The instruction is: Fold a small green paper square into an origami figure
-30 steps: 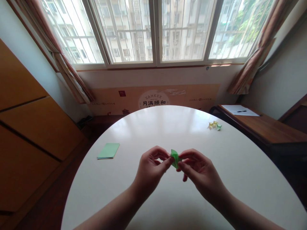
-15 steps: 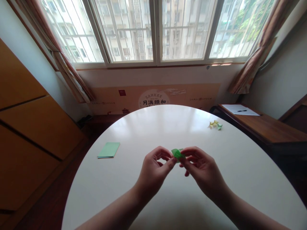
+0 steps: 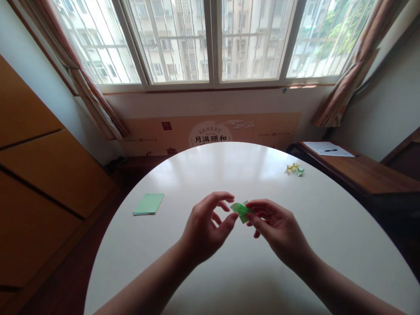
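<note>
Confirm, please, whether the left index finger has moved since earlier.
Yes: the left index finger moved away from the folded green paper, toward the far edge of the white table.

- Window (image 3: pixel 213 43): barred, pale-framed; daylight enters, buildings beyond.
- Curtains (image 3: pixel 90 96): tied back, both sides.
- Wall (image 3: pixel 262 101): pale; printed panel (image 3: pixel 210 129) below window.
- Cabinet (image 3: pixel 39 183): orange-brown, at left.
- Floor (image 3: pixel 65 271): dark reddish.
- Bench (image 3: pixel 213 170): white, curved edge, reflecting light.
- Side table (image 3: pixel 377 175): brown, at right.
</note>
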The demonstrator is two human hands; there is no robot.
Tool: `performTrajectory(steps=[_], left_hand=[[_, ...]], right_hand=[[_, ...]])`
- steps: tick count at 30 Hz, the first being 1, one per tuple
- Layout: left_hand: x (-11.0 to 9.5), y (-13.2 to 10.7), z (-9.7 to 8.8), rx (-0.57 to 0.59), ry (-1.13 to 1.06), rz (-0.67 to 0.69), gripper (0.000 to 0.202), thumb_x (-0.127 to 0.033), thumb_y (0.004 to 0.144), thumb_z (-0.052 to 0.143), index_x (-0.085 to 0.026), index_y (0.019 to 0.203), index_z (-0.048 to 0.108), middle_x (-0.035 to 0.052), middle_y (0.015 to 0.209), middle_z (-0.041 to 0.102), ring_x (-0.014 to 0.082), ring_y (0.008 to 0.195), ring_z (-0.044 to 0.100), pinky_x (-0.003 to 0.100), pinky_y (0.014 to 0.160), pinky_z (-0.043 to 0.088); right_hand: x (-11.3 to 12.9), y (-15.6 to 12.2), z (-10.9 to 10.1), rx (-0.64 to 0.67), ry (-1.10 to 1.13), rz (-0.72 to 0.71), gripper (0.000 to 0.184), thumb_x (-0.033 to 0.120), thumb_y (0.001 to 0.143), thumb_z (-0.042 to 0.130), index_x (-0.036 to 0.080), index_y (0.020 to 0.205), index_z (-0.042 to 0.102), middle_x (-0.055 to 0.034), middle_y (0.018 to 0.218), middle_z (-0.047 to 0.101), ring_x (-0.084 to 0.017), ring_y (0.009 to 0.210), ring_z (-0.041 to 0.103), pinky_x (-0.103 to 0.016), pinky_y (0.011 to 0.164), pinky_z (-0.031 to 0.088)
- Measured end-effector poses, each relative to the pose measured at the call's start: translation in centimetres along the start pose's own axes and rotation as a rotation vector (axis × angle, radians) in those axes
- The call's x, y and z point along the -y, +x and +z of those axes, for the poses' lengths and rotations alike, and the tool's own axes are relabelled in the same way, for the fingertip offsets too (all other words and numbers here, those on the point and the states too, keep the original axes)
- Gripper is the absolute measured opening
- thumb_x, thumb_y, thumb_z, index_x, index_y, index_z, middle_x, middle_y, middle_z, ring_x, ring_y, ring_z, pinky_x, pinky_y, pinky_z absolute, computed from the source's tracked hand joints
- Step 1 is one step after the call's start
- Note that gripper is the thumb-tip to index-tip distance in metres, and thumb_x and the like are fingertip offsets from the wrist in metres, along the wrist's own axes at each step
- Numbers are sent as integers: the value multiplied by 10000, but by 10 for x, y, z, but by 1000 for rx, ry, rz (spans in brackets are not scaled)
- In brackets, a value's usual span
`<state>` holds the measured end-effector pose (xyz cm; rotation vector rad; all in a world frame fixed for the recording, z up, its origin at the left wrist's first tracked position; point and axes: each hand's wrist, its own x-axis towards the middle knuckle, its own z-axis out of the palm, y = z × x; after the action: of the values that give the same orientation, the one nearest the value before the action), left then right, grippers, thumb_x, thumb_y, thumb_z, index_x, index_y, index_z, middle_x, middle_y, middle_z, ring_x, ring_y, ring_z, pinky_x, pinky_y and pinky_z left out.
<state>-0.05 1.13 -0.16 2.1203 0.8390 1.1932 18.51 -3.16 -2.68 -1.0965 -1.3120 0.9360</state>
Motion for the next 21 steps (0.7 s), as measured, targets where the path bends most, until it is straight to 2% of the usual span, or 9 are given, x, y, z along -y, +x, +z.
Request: performTrajectory(steps=[2,5,11,16,21], left_hand=[[2,3,-6,27,67,127,209,-140,856,649,-202,1056,639,88,1080,690,164,832,673,222,569,565],[2,7,-12,108,141,200,116,-155,883,640,-207,969,696,93,1087,708,171,836,691,237,595,569],[3,11,-14,187,179,228,99,-165,916,612,-186,915,709,84,927,740,178,789,699,277,685,576],[3,12,-16,226,210,262,96,-158,920,610,-172,916,704,87,905,740,182,787,693,281,705,563],[0,13,-17,217,214,256,96,-175,923,609,-182,902,703,92,923,752,193,816,700,291,715,567]], right_hand=[[1,0,-2,12,54,34,248,386,860,722,194,1016,700,-86,864,736,-224,723,701,-282,487,557],[1,0,-3,14,63,42,256,384,859,725,191,1026,703,-82,844,735,-223,730,696,-283,493,561],[0,-1,-2,-14,-30,-30,227,366,874,702,204,1031,717,-97,938,742,-228,781,691,-280,502,563],[-2,-1,-1,-8,-107,-76,204,339,887,682,207,1037,728,-103,990,750,-212,737,688,-285,505,566],[-5,0,-1,-33,-110,-97,208,350,878,695,214,1024,754,-101,987,765,-223,737,707,-295,501,586]])
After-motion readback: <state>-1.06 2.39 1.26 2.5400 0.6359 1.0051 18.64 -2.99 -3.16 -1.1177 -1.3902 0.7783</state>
